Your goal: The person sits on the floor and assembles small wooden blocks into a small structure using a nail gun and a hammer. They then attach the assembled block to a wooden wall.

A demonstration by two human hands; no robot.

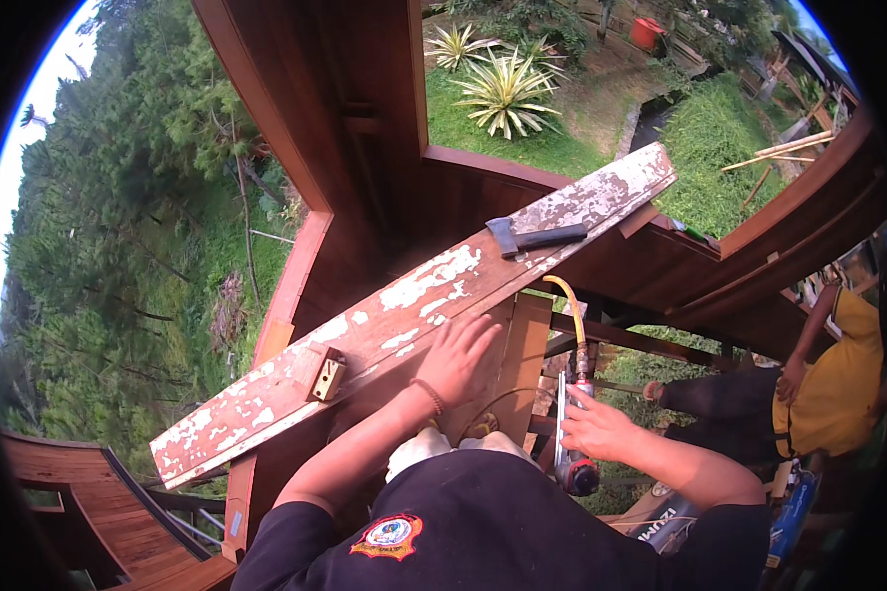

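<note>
A long plank (pixel 384 305) with peeling white paint lies slantwise in front of me, across reddish-brown timber framing. My left hand (pixel 460 357) is at the plank's near edge, fingers outstretched and nothing in them; whether it presses on the wood is unclear. In my right hand (pixel 598 424) is an air nail gun (pixel 574 448), silver with a red and black end. A yellow-orange air hose (pixel 574 310) joins its far end. On the plank rest a hatchet (pixel 532 236) with a dark handle and, lower left, a small wooden block (pixel 323 375).
Tall wooden beams (pixel 350 118) and a curved frame (pixel 798 227) surround the plank. Another person in a yellow shirt (pixel 838 374) stands at the right. A grey cylinder (pixel 660 520) lies below my right arm. Grass and trees show beyond and below the framing.
</note>
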